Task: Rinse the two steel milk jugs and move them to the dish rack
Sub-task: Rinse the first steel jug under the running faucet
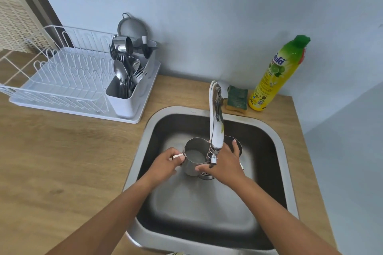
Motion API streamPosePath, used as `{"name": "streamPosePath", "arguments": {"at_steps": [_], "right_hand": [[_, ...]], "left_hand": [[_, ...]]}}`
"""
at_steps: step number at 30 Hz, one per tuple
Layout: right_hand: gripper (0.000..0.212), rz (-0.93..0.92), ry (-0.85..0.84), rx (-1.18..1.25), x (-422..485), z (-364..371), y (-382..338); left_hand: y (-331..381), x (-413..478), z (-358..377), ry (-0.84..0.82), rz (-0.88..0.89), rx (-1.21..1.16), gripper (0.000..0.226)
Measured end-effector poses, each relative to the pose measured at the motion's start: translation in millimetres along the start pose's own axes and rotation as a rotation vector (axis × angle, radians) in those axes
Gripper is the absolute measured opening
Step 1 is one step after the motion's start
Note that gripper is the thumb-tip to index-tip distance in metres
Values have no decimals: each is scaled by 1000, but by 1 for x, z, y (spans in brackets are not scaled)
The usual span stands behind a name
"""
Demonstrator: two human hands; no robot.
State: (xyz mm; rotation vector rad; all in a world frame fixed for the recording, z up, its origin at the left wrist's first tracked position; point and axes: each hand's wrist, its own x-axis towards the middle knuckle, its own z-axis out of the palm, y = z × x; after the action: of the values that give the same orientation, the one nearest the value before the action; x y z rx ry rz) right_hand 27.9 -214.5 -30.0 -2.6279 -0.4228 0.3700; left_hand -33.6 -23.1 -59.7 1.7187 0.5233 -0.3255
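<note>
Both hands' grip closed, steel jug point(194, 156)

Both arms reaching fwd, converging. L hand point(166, 162) curling shut w/ thumb pinching; R hand point(224, 162) gripping, fingers spread, palm down.
</note>
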Motion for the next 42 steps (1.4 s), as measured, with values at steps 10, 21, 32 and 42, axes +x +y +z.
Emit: {"name": "streamPosePath", "arguments": {"at_steps": [10,21,32,42], "right_hand": [[76,46,-8,84,-32,-29,12],[47,-12,157,368,27,-117,7],[64,-191,109,-286,125,-105,-9],[56,-286,131,-524,129,-101,-7]], "left_hand": [[11,-24,17,54,28,-195,19],[23,-31,13,44,92,-220,15],[31,-38,13,41,99,-197,15],[32,-42,15,29,91,-237,14]]}}
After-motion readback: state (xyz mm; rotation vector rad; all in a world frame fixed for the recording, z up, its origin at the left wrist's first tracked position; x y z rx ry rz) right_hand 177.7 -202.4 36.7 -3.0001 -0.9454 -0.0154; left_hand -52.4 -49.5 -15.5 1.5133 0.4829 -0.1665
